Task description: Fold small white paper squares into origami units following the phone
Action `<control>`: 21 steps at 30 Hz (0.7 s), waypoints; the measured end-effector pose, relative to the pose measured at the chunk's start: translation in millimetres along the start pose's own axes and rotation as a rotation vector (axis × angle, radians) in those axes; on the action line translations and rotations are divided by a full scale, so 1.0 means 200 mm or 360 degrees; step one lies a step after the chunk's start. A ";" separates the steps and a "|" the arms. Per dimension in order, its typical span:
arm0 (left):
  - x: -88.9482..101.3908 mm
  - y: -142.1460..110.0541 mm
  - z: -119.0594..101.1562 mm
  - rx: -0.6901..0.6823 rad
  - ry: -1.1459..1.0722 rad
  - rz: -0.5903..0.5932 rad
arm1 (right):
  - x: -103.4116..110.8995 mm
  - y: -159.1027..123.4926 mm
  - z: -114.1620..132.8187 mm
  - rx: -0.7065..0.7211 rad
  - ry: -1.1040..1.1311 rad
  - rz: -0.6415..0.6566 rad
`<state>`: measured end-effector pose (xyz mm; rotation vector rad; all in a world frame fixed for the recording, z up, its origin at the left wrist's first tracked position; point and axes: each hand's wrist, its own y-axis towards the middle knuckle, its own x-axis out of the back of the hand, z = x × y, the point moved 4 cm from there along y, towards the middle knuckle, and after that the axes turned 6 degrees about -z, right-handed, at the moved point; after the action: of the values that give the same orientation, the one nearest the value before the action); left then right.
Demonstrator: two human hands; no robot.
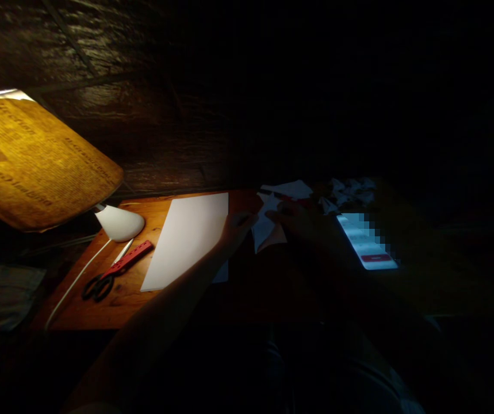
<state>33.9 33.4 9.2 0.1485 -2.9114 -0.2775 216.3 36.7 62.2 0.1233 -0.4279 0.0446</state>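
1 folded paper (263, 230) between pinched fingers of left hand (240, 224) and right hand (292, 218), near a white sheet (190, 241).

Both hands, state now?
Left hand: closed on the folded white paper, pinching its left side.
Right hand: closed on the same paper from the right; finger detail too dark to tell.

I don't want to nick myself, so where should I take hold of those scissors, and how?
Probably best by the black handle loops, from the near left: the scissors lie with these toward you, a pale blade pointing away toward the lamp base.
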 end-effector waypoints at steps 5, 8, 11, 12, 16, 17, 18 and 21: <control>0.01 0.00 -0.01 -0.0004 -0.0063 0.0001 | -0.03 0.04 -0.08 -0.0067 0.0315 -0.0022; 0.01 0.00 0.00 0.0038 -0.0124 -0.0023 | -0.06 0.05 -0.10 -0.0046 0.0491 0.0043; 0.01 0.00 0.00 0.0063 -0.0136 -0.0018 | -0.04 0.04 -0.08 -0.0011 0.0398 0.0048; 0.01 0.00 0.00 0.0061 -0.0139 -0.0014 | -0.03 0.04 -0.07 -0.0007 0.0332 0.0047; 0.01 0.00 -0.01 0.0019 -0.0158 -0.0038 | 0.00 0.04 -0.06 -0.0026 0.0242 0.0020; 0.02 0.00 -0.01 0.0011 -0.0157 -0.0047 | -0.01 0.04 -0.06 -0.0025 0.0254 0.0015; 0.02 0.00 -0.02 0.0005 -0.0153 -0.0056 | -0.01 0.04 -0.07 -0.0023 0.0271 0.0013; 0.02 0.00 -0.02 0.0000 -0.0140 -0.0070 | -0.04 0.06 -0.11 -0.0005 0.0360 0.0049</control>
<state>30.6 32.4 13.1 0.2056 -2.9984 -0.2987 217.0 51.1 39.1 0.1071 -0.2041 0.0873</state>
